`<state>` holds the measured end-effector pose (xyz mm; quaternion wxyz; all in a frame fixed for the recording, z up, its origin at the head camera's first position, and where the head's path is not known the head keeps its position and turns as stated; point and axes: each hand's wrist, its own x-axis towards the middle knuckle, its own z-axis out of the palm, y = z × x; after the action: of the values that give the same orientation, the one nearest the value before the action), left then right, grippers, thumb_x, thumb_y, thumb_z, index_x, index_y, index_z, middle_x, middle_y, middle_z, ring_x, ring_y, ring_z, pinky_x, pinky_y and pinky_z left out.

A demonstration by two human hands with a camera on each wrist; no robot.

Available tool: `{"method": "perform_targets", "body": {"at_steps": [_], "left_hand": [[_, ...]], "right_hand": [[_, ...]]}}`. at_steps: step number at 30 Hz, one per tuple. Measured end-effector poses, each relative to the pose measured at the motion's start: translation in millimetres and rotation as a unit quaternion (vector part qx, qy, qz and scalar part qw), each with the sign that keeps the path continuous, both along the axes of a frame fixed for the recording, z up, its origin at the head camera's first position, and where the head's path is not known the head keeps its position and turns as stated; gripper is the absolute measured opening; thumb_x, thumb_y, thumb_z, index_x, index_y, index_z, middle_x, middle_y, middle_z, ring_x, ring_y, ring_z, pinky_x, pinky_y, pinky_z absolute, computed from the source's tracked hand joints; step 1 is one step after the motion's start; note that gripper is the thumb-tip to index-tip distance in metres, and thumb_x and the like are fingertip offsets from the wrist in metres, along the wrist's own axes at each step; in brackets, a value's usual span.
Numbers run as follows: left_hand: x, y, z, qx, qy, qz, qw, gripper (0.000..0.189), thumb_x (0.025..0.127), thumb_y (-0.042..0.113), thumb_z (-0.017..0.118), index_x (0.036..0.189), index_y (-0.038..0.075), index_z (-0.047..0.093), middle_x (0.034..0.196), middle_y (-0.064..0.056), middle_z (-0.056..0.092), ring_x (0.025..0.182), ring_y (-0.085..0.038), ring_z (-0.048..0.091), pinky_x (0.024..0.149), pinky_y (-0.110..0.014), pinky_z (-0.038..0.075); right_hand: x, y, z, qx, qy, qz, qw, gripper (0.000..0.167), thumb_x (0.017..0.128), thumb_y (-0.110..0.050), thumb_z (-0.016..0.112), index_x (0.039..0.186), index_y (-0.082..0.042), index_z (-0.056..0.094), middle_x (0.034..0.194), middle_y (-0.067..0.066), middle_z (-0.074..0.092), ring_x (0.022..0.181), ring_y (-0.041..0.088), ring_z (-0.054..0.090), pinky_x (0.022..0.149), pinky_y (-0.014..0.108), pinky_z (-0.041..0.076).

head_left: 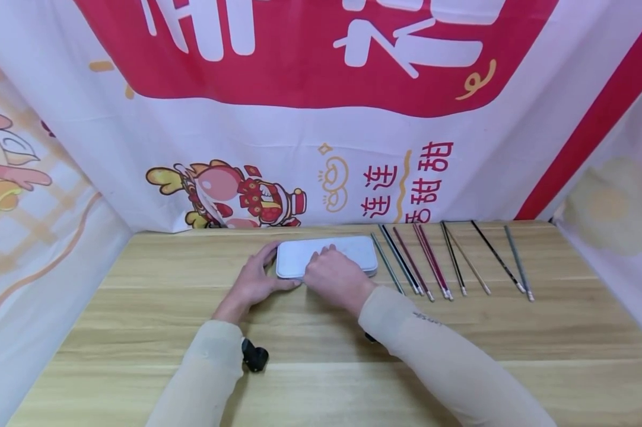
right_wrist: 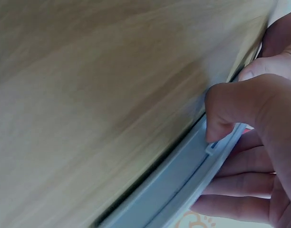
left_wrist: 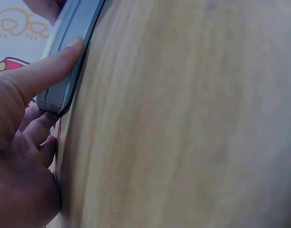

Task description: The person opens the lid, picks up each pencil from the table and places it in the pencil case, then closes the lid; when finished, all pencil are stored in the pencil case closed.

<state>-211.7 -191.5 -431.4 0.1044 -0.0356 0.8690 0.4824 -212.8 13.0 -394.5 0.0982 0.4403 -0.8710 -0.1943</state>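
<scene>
A printed cloth [head_left: 278, 136] stands along the far edge of the wood-grained desk [head_left: 310, 379], whose broad surface gives room toward its left and right edges. Near the middle of that far edge lies a flat pencil case [head_left: 294, 256], white-lidded, grey-blue-sided, round-cornered. The left hand [head_left: 256, 276] grips its left end; the right hand [head_left: 336, 274] curls over its front side, thumb at a small catch [right_wrist: 211, 148]. Pencils [head_left: 432, 261] spread toward the far right corner.

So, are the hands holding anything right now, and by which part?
Yes: a pale, flat case. The left hand grips its left end; the right hand holds it along the front edge, thumb in front and fingers over the top.
</scene>
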Motion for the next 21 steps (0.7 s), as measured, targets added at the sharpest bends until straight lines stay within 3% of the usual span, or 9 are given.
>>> {"method": "perform_targets", "body": {"at_steps": [4, 7, 10, 15, 18, 21], "left_hand": [[0.2, 1.1, 0.3, 0.001, 0.000, 0.000, 1.0000, 0.104, 0.085, 0.024, 0.094, 0.169, 0.022, 0.033, 0.177, -0.010, 0.032, 0.168, -0.032, 0.021, 0.139, -0.057, -0.006], [0.6, 1.6, 0.6, 0.008, -0.003, 0.002, 1.0000, 0.105, 0.085, 0.022, 0.094, 0.170, 0.021, 0.032, 0.178, -0.010, 0.032, 0.168, -0.033, 0.022, 0.139, -0.059, -0.001], [1.3, 2.2, 0.9, 0.015, -0.010, 0.004, 0.9998, 0.105, 0.085, 0.023, 0.094, 0.170, 0.021, 0.031, 0.178, -0.010, 0.031, 0.168, -0.033, 0.023, 0.139, -0.059, 0.006], [2.6, 4.1, 0.6, 0.014, -0.015, 0.005, 0.9998, 0.104, 0.087, 0.025, 0.093, 0.170, 0.022, 0.031, 0.178, -0.010, 0.031, 0.167, -0.034, 0.024, 0.138, -0.058, 0.014], [3.2, 3.8, 0.9, 0.010, -0.014, 0.007, 0.9998, 0.104, 0.087, 0.026, 0.093, 0.170, 0.023, 0.031, 0.178, -0.010, 0.031, 0.167, -0.034, 0.024, 0.137, -0.059, 0.016], [2.9, 2.8, 1.7, 0.006, -0.013, 0.007, 0.9999, 0.105, 0.086, 0.027, 0.093, 0.170, 0.023, 0.031, 0.178, -0.010, 0.031, 0.167, -0.035, 0.024, 0.137, -0.059, 0.017]], "right_hand": [[0.0, 5.6, -0.7, -0.026, 0.005, 0.009, 0.9996, 0.023, 0.107, -0.013, 0.064, 0.118, -0.006, 0.082, 0.109, 0.013, 0.083, 0.096, 0.026, 0.081, 0.091, 0.042, 0.069], [-1.5, 16.1, 0.1, -0.081, -0.019, -0.009, 0.9965, 0.022, 0.101, -0.017, 0.070, 0.118, -0.007, 0.080, 0.104, 0.009, 0.083, 0.088, 0.021, 0.078, 0.077, 0.035, 0.069], [-6.5, 36.5, 0.7, -0.152, -0.070, -0.049, 0.9847, 0.043, 0.093, -0.027, 0.081, 0.131, -0.008, 0.074, 0.122, 0.011, 0.080, 0.108, 0.025, 0.077, 0.089, 0.038, 0.068], [-17.5, 84.3, -0.5, -0.238, -0.181, -0.158, 0.9413, 0.083, 0.084, -0.039, 0.092, 0.154, -0.012, 0.058, 0.159, 0.017, 0.058, 0.145, 0.037, 0.058, 0.123, 0.053, 0.049], [-22.1, 105.5, -2.9, -0.267, -0.242, -0.216, 0.9075, 0.091, 0.085, -0.041, 0.093, 0.160, -0.012, 0.051, 0.167, 0.016, 0.050, 0.153, 0.038, 0.050, 0.127, 0.056, 0.043], [-25.6, 116.9, -5.0, -0.299, -0.281, -0.227, 0.8835, 0.092, 0.085, -0.036, 0.093, 0.162, -0.010, 0.048, 0.167, 0.014, 0.050, 0.155, 0.037, 0.048, 0.128, 0.055, 0.042]]}}
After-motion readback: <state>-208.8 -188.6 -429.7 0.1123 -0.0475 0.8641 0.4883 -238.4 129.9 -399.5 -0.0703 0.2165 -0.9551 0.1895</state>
